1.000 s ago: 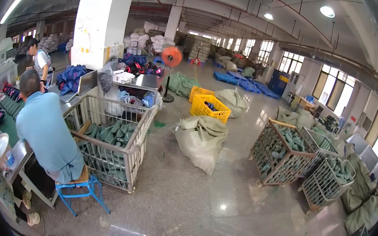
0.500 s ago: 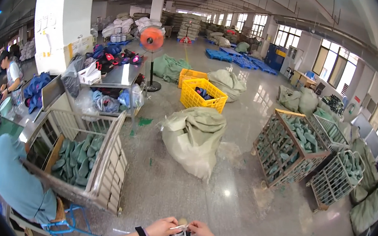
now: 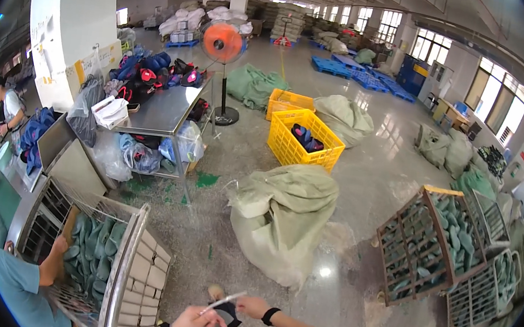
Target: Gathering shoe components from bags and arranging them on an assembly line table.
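Observation:
My left hand [image 3: 194, 322] is closed on a thin white strip [image 3: 225, 302] that slants up to the right. Its kind is not clear. A small pale loose piece hangs below the left fingers. Close by the strip's far end is my right hand [image 3: 252, 307], its fingers curled together; whether they hold anything is hidden. Both wrists wear black bands. In front of my hands, a large pale green woven sack [image 3: 281, 220] stands bunched on the floor.
At left, a person's arm reaches into a metal cage cart [image 3: 136, 265] of green shoe-shaped pieces. More filled cage carts [image 3: 419, 250] stand at right. Ahead are yellow crates [image 3: 304, 158], an orange fan [image 3: 222, 43] and a metal table [image 3: 158, 114] piled with dark shoes.
My view has shifted forward and leftward, toward the sack. My hands, earlier together at the strip, are farther apart, and the strip now points up to the right. The seated person reaches into the cart.

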A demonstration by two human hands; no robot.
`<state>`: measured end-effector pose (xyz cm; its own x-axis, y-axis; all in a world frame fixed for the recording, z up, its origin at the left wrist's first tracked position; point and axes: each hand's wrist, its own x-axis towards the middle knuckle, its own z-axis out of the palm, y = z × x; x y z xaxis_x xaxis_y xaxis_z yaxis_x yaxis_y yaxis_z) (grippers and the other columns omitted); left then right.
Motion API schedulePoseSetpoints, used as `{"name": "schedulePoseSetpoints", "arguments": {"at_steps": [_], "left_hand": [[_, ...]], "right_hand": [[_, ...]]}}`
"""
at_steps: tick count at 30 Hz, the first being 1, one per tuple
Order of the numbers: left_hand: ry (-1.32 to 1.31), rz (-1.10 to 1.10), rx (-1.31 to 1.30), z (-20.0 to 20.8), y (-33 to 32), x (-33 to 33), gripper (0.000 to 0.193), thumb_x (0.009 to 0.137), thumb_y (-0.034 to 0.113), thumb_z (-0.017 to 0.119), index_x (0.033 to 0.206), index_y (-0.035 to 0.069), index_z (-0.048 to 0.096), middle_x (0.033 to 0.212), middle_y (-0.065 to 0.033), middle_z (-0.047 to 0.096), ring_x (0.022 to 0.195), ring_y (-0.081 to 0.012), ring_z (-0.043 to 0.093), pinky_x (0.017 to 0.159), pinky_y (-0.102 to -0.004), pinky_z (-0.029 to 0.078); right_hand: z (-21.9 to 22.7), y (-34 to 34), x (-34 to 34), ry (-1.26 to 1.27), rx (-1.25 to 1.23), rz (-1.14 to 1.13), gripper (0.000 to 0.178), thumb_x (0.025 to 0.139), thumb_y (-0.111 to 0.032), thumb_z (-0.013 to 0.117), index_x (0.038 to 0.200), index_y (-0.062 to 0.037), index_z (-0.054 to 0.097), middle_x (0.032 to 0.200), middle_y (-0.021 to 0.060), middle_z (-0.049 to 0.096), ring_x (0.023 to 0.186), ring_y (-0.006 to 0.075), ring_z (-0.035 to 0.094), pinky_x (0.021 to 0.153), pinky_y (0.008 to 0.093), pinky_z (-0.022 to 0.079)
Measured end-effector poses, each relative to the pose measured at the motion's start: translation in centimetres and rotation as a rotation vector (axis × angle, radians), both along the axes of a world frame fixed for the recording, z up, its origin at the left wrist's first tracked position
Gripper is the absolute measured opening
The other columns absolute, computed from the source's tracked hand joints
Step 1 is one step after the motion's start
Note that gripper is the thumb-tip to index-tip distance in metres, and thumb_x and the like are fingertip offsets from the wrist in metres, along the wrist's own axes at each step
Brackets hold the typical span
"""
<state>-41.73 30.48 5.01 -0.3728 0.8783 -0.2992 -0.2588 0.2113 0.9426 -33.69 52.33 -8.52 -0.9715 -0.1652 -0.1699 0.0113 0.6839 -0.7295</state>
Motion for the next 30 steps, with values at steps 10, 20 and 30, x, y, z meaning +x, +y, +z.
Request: {"name": "schedulePoseSetpoints", "arguments": {"at_steps": [10,20,30], "left_hand": [[0.05,0.371,-0.189,-7.3,9.9,-21.8,0.015,0.089,0.018,0.048,0.088,0.004,0.051,0.055,-0.0049,0.054,0.05,-0.0149,0.055,0.047,-0.028,0.043],[0.576,0.277,-0.662,-11.0,14.9,-27.3,0.018,0.087,0.011,0.042,0.098,-0.001,0.049,0.081,-0.0243,0.056,0.072,-0.0407,0.052,0.06,-0.0432,0.042],[0.754,-0.224,-0.489,-16.9,33.6,-38.0,0.019,0.084,0.022,0.052,0.093,0.005,0.05,0.066,-0.0123,0.057,0.057,-0.031,0.056,0.051,-0.04,0.044]], "right_hand": [[-10.6,22.4,-20.0,-0.398,0.501,0.02,0.036,0.077,-0.028,0.053,0.104,-0.005,0.051,0.102,0.0191,0.055,0.096,0.0348,0.053,0.079,0.0415,0.044],[-16.5,39.7,-40.4,-0.557,0.73,-0.404,0.069,0.077,-0.021,0.058,0.135,-0.0183,0.021,0.141,0.008,0.02,0.125,0.032,0.028,0.093,0.0468,0.035],[-22.6,42.7,-27.6,-0.653,0.717,0.372,0.028,0.082,-0.024,0.042,0.085,-0.0158,0.068,0.098,0.003,0.063,0.101,0.0223,0.053,0.095,0.0521,0.021]]}}
